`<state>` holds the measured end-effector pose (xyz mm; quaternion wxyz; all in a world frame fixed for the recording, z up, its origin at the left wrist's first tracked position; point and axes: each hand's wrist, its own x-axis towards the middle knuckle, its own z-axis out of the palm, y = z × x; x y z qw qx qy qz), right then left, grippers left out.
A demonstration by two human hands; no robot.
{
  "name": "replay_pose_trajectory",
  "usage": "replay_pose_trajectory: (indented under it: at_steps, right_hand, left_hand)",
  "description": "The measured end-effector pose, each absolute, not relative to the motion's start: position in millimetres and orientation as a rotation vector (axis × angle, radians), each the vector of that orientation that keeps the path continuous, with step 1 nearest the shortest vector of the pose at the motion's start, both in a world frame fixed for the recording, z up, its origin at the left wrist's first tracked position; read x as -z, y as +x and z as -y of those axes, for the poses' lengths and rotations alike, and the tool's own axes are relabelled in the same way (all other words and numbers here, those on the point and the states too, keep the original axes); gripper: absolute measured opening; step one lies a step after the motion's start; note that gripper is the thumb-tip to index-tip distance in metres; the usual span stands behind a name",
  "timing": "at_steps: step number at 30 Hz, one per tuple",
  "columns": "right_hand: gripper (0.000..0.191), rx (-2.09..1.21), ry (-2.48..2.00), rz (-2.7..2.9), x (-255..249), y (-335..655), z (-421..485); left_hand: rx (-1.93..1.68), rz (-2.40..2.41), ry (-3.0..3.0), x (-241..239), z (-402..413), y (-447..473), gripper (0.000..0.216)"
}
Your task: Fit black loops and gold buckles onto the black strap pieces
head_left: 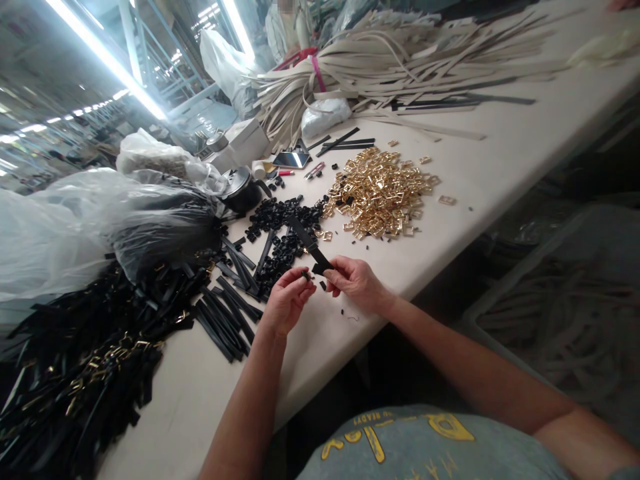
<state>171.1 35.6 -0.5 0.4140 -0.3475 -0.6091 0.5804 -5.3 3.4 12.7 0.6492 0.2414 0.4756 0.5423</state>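
My right hand (357, 285) is closed on a black strap (309, 244), which slants up and away to the left over the table. Close beside it, my left hand (289, 300) pinches a small dark piece (305, 275) between thumb and fingertips; its exact kind is too small to tell. Beyond my hands lies a heap of small black loops (285, 257). A pile of gold rectangular buckles (383, 190) sits farther back to the right. Several loose black straps (220, 323) lie left of my left hand.
A large heap of black straps with gold buckles (95, 367) covers the table's left side, near plastic bags (165, 220). Behind are a black pot (240, 190), a phone (291, 160) and bundled beige strips (360, 67). The table's edge (425, 283) runs diagonally at right.
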Motion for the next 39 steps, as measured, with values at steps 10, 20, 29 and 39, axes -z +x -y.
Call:
replay_pose_trajectory:
  at_steps: [10, 20, 29, 39]
  right_hand:
    - [0.021, -1.442, -0.866, 1.593, 2, 171, -32]
    - [0.018, -1.399, -0.891, 1.623, 1, 170, -31]
    - [0.019, -1.367, -0.897, 1.660, 1, 171, -31]
    - [0.020, -1.337, -0.919, 1.667, 1, 170, -30]
  left_hand:
    - [-1.260, -1.045, 0.585, -12, -3, 0, 0.032]
    - [-1.386, -1.141, 0.651, -4, -7, 0, 0.024]
    - [-1.374, -1.143, 0.610, 0, -9, -2, 0.031]
    - [-1.479, -1.195, 0.713, 4, -11, 1, 0.031]
